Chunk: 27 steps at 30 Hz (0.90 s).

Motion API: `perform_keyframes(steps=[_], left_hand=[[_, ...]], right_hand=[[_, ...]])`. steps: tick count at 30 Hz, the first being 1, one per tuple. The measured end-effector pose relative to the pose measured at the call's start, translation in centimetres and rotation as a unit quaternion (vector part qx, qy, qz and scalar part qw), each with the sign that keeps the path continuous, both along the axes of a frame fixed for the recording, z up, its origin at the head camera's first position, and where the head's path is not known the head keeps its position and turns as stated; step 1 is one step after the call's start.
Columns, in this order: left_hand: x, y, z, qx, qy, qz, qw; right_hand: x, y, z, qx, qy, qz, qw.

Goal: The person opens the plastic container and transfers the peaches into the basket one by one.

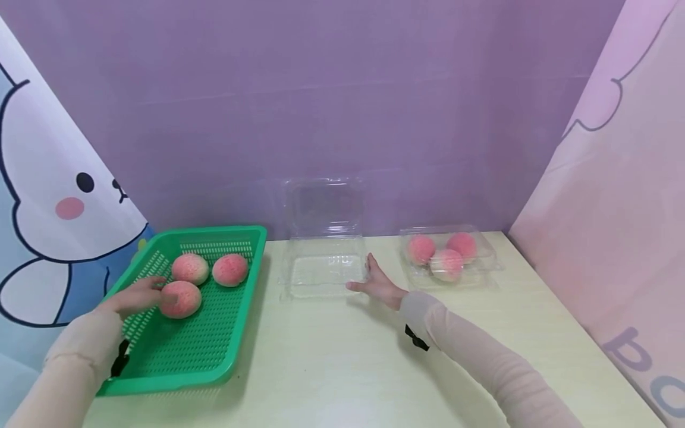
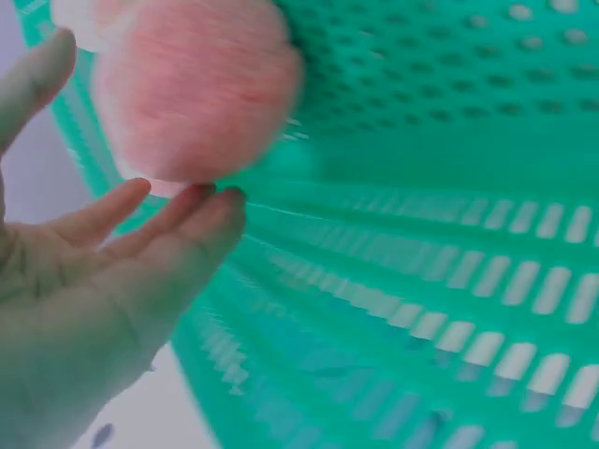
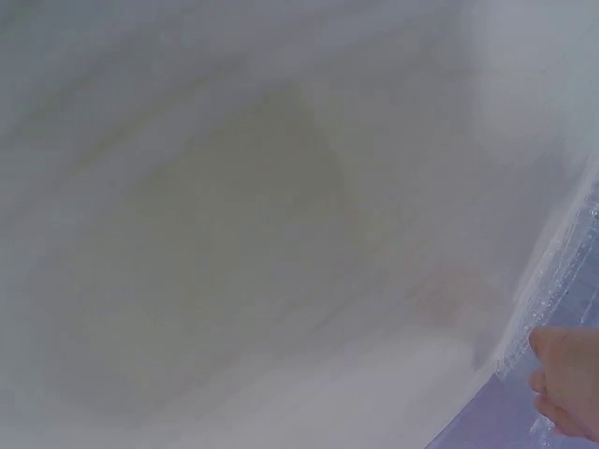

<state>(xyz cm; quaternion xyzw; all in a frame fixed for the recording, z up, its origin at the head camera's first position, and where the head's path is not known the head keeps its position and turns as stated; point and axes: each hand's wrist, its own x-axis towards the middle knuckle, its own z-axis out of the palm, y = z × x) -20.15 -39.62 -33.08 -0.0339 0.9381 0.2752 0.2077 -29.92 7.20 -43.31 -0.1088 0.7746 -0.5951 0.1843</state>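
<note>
Peach (image 1: 181, 299) in a green basket (image 1: 214, 342), foremost of three; left hand (image 1: 136, 297) wide at its edge, no grip evident. Right hand (image 1: 381, 285) splayed at an open clear box (image 1: 321, 274). Off-centre fingertip pressure could roll the peach against its neighbours (image 1: 190, 269).

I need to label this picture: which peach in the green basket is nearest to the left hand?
The front peach, beside the left hand; the other two peaches lie farther back in the basket.

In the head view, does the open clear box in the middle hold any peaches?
No, the open box holds none; three peaches lie in the green basket and three in the right-hand box.
</note>
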Motion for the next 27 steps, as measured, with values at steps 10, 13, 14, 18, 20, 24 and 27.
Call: perform_keyframes(steps=[10,13,14,18,20,24,27], left_hand=[[0.2,5.3,2.4,-0.017,0.077,-0.031,0.9964],[0.1,7.1,2.7,-0.006,0.102,-0.04,0.9939],[0.1,7.7,2.7,-0.001,0.112,-0.045,0.9927],[0.2,10.0,3.1,0.009,0.147,-0.06,0.9872],[0.2,11.3,3.3,0.026,0.152,-0.064,0.9859],[0.1,14.3,3.6,0.042,0.153,-0.084,0.9838],[0.1,16.7,3.9,0.021,0.16,-0.118,0.9799]], right_hand=[[0.1,-0.1,0.0,0.012,0.003,-0.007,1.0],[-0.1,-0.1,0.0,0.011,0.005,-0.009,1.0],[-0.1,0.0,0.0,0.011,0.005,-0.008,1.0],[-0.1,0.1,0.1,0.007,0.005,-0.004,1.0],[0.0,0.2,0.1,0.004,0.004,-0.003,1.0],[0.1,0.7,0.0,0.0,-0.002,-0.002,1.0],[0.5,1.2,0.1,0.001,-0.002,0.001,1.0]])
